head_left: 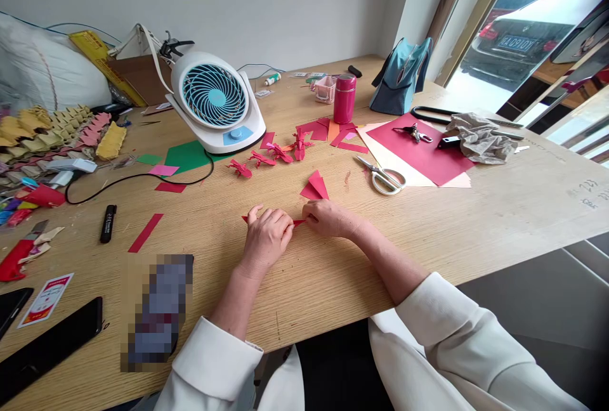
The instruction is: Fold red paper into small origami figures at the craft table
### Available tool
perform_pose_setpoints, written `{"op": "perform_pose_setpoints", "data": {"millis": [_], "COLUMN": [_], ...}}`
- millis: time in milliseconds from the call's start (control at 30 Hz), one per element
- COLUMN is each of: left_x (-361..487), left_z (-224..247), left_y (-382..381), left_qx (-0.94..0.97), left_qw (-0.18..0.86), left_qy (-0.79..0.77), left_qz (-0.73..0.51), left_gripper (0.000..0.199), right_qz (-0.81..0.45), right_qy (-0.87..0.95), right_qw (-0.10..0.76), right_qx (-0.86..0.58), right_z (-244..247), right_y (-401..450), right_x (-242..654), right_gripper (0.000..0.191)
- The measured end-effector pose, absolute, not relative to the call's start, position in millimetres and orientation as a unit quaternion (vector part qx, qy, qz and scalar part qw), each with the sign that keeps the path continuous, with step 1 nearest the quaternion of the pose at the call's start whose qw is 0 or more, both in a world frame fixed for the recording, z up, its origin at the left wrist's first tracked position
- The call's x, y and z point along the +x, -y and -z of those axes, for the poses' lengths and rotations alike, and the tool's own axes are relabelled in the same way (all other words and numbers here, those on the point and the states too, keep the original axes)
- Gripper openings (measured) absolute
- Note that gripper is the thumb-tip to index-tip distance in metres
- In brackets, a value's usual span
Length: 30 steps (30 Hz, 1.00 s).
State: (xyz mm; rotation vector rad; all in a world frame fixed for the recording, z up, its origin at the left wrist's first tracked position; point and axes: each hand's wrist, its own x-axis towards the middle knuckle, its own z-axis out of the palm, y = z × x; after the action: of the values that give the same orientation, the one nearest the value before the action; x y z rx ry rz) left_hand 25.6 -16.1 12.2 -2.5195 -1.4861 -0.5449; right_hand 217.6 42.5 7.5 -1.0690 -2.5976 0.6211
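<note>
- A narrow piece of red paper [299, 222] lies low over the pale wooden tabletop [328, 278], mostly hidden by the left hand [269, 232]; a red tip shows on either side of that hand.
- The left hand is palm-down over the paper's middle, fingers bent; whether they pinch or only press it is hidden.
- The right hand [326, 217] is curled closed at the paper's right end, which runs in under its fingers.
- Just beyond the right hand, near its knuckles, lies a folded red paper piece with pointed flaps [315, 186].
- White-handled metal scissors [375, 170] lie farther right, blades slightly apart, near a large red paper sheet [404, 151] on cream sheets [459, 181].
- Beyond the hands, small red paper figures [301, 146] stand in a slanting row before a white-and-blue fan [216, 97].
- A shiny pink flask [345, 99] stands behind red paper scraps [352, 146].
- To the left lie a flat red paper strip [145, 233] and a black marker [108, 224].
- The folded piece sits closest to the hands; the scissors are well apart from them.
</note>
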Motion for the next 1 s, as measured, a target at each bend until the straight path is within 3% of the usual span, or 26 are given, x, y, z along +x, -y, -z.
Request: {"op": "perform_pose_setpoints", "data": {"millis": [533, 1000], "left_x": [22, 18], "left_z": [-8, -6], "left_y": [14, 12], "left_qx": [-0.822, -0.817], "left_qw": [0.019, 0.006], "left_qy": [0.519, 0.525], "left_qz": [0.233, 0.238], "left_gripper": [0.012, 0.014], "right_qz": [-0.336, -0.375], "right_qy": [0.835, 0.820], "right_qw": [0.275, 0.276], "right_qx": [-0.339, -0.333], "right_z": [6, 11], "right_y": [-48, -53], "right_x": [220, 223], "right_gripper": [0.011, 0.011]}}
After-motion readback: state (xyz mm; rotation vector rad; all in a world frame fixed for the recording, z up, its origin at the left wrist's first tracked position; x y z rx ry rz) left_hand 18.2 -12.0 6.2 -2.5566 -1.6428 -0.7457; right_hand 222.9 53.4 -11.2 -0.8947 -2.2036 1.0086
